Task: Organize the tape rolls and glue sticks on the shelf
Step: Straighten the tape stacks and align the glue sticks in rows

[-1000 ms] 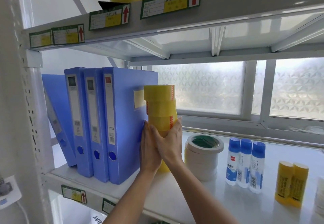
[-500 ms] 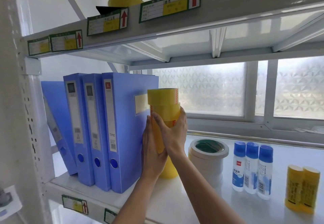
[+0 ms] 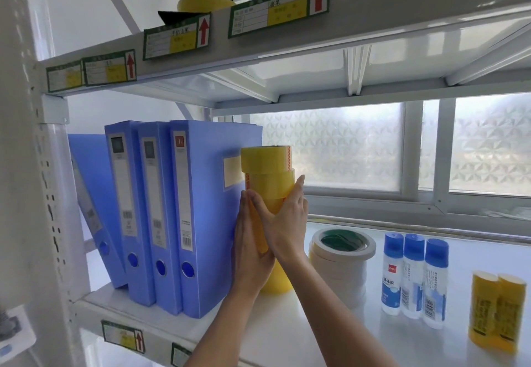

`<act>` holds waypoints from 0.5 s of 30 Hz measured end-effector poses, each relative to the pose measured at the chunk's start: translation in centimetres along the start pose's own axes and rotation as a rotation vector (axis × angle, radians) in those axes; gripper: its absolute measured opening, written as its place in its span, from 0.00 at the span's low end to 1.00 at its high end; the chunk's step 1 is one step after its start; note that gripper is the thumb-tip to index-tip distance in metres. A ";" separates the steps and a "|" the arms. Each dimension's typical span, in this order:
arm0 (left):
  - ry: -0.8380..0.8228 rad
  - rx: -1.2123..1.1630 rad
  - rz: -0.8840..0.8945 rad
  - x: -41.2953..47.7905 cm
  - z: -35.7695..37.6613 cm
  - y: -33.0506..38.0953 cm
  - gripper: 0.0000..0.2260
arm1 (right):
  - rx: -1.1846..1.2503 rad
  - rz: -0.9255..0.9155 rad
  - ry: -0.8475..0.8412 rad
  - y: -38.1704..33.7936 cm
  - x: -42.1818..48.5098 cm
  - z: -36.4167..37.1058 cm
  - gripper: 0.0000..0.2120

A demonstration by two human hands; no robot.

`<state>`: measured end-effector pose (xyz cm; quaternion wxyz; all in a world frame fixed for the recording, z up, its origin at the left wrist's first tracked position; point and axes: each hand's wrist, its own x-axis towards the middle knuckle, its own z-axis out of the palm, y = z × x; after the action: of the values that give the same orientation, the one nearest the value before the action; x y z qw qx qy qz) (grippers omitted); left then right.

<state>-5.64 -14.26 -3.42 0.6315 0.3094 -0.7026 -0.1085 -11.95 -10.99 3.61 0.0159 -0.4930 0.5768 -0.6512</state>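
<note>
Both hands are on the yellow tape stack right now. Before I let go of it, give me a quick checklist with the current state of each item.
1. Stack base on the shelf: ok, the bottom of the yellow tape stack sits on the surface.
2. Rolls aligned: not ok, the top roll is offset to the left of the ones below.
3. Hands steadying: ok, left hand and right hand press on either side.
4. Support from the blue binder: cannot tell whether the stack touches it.
5. Clearance to the white tape stack: ok, a gap shows.
6. Glue bottles and yellow glue sticks: ok, upright and apart from the stack.
</note>
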 end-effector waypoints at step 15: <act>-0.015 0.122 0.047 0.0 0.2 0.3 0.35 | 0.167 -0.010 0.004 -1.5 2.3 -0.1 0.52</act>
<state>-5.91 -14.04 -3.25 0.6085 0.3300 -0.7197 -0.0532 -12.36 -11.79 6.22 0.0526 -0.4914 0.5179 -0.6982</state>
